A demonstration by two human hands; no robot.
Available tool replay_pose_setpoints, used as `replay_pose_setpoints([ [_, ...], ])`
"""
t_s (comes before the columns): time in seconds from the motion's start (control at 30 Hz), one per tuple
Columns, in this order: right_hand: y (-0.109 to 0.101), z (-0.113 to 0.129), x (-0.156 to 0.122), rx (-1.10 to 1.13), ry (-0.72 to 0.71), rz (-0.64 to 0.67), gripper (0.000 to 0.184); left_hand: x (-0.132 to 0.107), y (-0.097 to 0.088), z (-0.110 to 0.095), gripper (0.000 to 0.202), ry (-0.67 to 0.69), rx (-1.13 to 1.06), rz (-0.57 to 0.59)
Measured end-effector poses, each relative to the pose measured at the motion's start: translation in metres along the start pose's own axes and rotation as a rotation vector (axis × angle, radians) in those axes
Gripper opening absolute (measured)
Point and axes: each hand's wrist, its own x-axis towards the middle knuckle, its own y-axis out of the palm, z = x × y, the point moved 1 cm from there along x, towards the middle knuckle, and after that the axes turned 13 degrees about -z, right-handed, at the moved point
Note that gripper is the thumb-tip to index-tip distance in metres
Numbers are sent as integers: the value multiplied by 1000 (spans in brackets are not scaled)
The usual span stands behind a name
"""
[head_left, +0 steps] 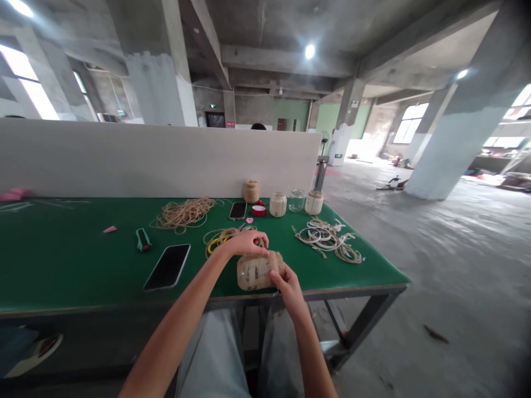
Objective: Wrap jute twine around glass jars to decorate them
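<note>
A glass jar [250, 275] lies on its side at the front edge of the green table, its right end wrapped in tan twine [275, 259]. My right hand [291, 287] grips that wrapped end, thumb on the near side and the other fingers hidden behind it. Above the jar, my left hand [249, 243] is closed, its fingers curled at the top of the glass. A tan strand shows under those fingers, though the pinch itself is partly hidden. Behind the left wrist lie a loose twine bundle [211, 234] and yellow-handled scissors [213, 244].
At the back stand a twine-wrapped jar [251, 191], a clear jar [296, 201] and two partly covered jars [277, 205]. Twine heaps [186, 213] and white-and-tan coils [323, 236] lie on the table [83, 271], with phones [168, 267], red tape [259, 210] and a green cutter [143, 240].
</note>
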Motion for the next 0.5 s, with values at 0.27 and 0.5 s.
replay_pose_setpoints([
  [0.27,-11,6,-5,-58,66,58,35,-3,16,8,37,-9,-92,101],
  [0.5,-3,13,5,-53,84,-19,38,-3,14,1,34,3,-61,47],
])
